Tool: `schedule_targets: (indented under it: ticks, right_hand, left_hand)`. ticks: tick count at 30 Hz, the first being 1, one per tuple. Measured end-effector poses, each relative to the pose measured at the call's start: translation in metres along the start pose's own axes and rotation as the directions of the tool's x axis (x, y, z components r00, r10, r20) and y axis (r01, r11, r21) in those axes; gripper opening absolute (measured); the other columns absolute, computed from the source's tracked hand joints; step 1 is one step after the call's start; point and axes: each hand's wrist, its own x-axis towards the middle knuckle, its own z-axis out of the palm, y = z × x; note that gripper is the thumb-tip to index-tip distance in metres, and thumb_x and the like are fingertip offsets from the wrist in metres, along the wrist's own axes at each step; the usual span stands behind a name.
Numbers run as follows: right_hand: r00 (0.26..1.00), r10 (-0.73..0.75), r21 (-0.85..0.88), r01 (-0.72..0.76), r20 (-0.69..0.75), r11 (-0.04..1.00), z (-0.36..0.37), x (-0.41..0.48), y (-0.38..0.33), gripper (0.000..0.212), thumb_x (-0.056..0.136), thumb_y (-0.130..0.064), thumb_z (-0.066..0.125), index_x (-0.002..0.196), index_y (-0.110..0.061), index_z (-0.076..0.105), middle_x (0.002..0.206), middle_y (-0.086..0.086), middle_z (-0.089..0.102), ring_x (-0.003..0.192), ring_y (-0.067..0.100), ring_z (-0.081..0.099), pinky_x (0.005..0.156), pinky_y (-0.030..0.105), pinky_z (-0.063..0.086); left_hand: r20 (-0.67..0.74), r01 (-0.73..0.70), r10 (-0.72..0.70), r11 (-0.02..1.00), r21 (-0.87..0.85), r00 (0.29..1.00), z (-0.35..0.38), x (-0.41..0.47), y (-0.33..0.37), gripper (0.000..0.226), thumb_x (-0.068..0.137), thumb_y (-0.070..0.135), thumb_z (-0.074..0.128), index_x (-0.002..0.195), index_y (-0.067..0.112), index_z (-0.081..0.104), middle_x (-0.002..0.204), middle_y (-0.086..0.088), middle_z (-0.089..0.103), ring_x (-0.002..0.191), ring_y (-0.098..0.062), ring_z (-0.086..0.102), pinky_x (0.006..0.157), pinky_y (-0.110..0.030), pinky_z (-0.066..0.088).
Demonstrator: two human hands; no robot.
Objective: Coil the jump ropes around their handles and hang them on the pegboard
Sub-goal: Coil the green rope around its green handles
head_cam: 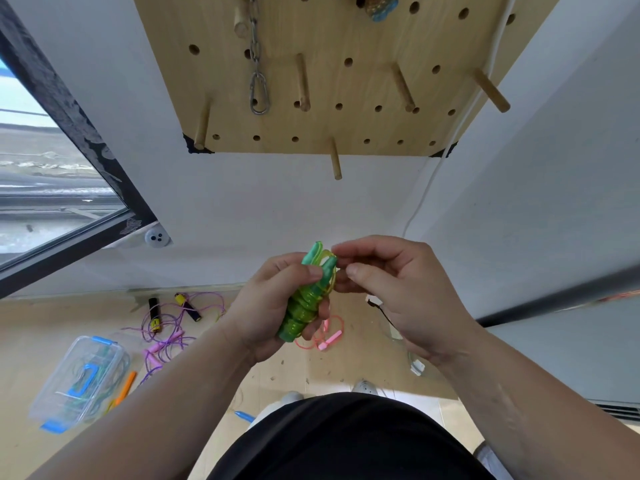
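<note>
The wooden pegboard (346, 81) on the white wall has most pegs bare. The left hand (270, 306) grips the green jump rope (306, 299), nearly all coiled round its handles, and the right hand (394, 289) pinches its last loop. A purple rope (173, 329) and a pink rope (330, 339) lie uncoiled on the floor (52, 323).

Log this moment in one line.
green jump rope: wound round handles | left hand: grips it | right hand: pinches top loop | pegboard: not hung yet | floor: purple rope, pink rope loose
</note>
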Motion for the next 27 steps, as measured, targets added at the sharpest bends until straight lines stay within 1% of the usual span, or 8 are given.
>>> schedule_targets:
  ticks: [2, 6, 8, 11, 16, 20, 24, 27]
  right_hand:
    - [1.000, -0.010, -0.047, 0.010, -0.005, 0.999, -0.001, -0.001, -0.002, 0.020, 0.092, 0.000, 0.067, 0.096, -0.017, 0.078, 0.088, 0.004, 0.077, 0.082, 0.018, 0.074, 0.077, 0.030, 0.060]
    - [0.999, -0.044, -0.148, 0.042, -0.005, 0.988, -0.003, -0.002, -0.003, 0.008, 0.087, -0.012, 0.077, 0.090, -0.019, 0.077, 0.080, 0.001, 0.076, 0.075, 0.014, 0.072, 0.070, 0.026, 0.057]
    - [0.998, -0.064, -0.172, 0.064, 0.002, 0.983, -0.003, -0.001, -0.001, 0.009, 0.084, -0.012, 0.080, 0.088, -0.020, 0.076, 0.078, -0.001, 0.074, 0.072, 0.012, 0.070, 0.069, 0.025, 0.055]
    - [0.996, -0.085, -0.149, 0.087, 0.019, 0.985, -0.003, -0.002, 0.001, 0.011, 0.083, -0.012, 0.080, 0.087, -0.020, 0.075, 0.077, -0.004, 0.073, 0.073, 0.010, 0.069, 0.069, 0.023, 0.054]
    - [0.998, -0.031, -0.139, 0.038, 0.049, 0.990, -0.007, 0.000, 0.003, 0.007, 0.085, -0.013, 0.078, 0.089, -0.019, 0.078, 0.080, 0.001, 0.075, 0.073, 0.012, 0.069, 0.068, 0.024, 0.054]
    - [0.998, 0.037, -0.133, -0.031, 0.044, 0.991, -0.010, 0.002, 0.005, 0.009, 0.087, -0.011, 0.076, 0.090, -0.019, 0.079, 0.085, 0.005, 0.076, 0.079, 0.016, 0.070, 0.068, 0.028, 0.055]
    - [0.989, 0.114, -0.187, -0.095, 0.093, 0.978, -0.014, 0.006, 0.002, 0.005, 0.087, -0.012, 0.077, 0.088, -0.017, 0.078, 0.082, 0.006, 0.074, 0.077, 0.015, 0.069, 0.064, 0.027, 0.054]
    - [0.980, 0.155, -0.280, -0.114, 0.127, 0.953, -0.018, 0.012, -0.002, 0.004, 0.085, -0.017, 0.080, 0.088, -0.015, 0.078, 0.082, 0.007, 0.075, 0.078, 0.023, 0.070, 0.065, 0.030, 0.057]
  left_hand:
    - [-0.007, -0.007, 0.008, 0.997, 0.077, 1.000, -0.001, -0.002, 0.002, 0.018, 0.076, 0.024, 0.069, 0.080, 0.007, 0.068, 0.061, -0.020, 0.054, 0.046, -0.026, 0.048, 0.039, -0.026, 0.041]
    - [-0.029, -0.023, 0.030, 0.972, 0.233, 0.999, -0.002, -0.003, 0.003, 0.042, 0.070, 0.034, 0.072, 0.089, -0.003, 0.064, 0.064, -0.020, 0.057, 0.053, -0.028, 0.055, 0.043, -0.028, 0.044]
    - [-0.016, -0.025, 0.031, 0.964, 0.265, 0.999, -0.001, -0.004, 0.004, 0.039, 0.069, 0.034, 0.073, 0.086, 0.000, 0.066, 0.064, -0.019, 0.058, 0.057, -0.030, 0.057, 0.043, -0.029, 0.045]
    - [0.032, -0.034, 0.026, 0.968, 0.251, 0.999, 0.002, -0.006, 0.005, 0.031, 0.072, 0.032, 0.073, 0.085, 0.004, 0.069, 0.065, -0.019, 0.058, 0.059, -0.031, 0.057, 0.043, -0.029, 0.045]
    - [0.033, -0.046, 0.042, 0.986, 0.160, 0.999, 0.004, -0.007, 0.001, 0.044, 0.081, 0.025, 0.069, 0.094, -0.015, 0.056, 0.069, -0.017, 0.059, 0.058, -0.030, 0.058, 0.042, -0.028, 0.045]
    - [-0.052, -0.063, 0.073, 0.984, 0.168, 0.996, 0.007, -0.007, -0.005, 0.023, 0.090, 0.023, 0.059, 0.087, 0.000, 0.056, 0.068, -0.018, 0.060, 0.060, -0.034, 0.058, 0.042, -0.029, 0.045]
    - [-0.078, -0.063, 0.080, 0.978, 0.199, 0.994, 0.010, -0.008, -0.010, 0.025, 0.093, 0.026, 0.056, 0.090, 0.002, 0.057, 0.070, -0.019, 0.061, 0.061, -0.034, 0.058, 0.044, -0.031, 0.046]
    - [-0.102, -0.059, 0.080, 0.979, 0.196, 0.992, 0.015, -0.008, -0.012, 0.025, 0.096, 0.025, 0.059, 0.092, 0.000, 0.056, 0.067, -0.014, 0.063, 0.057, -0.030, 0.060, 0.042, -0.029, 0.045]
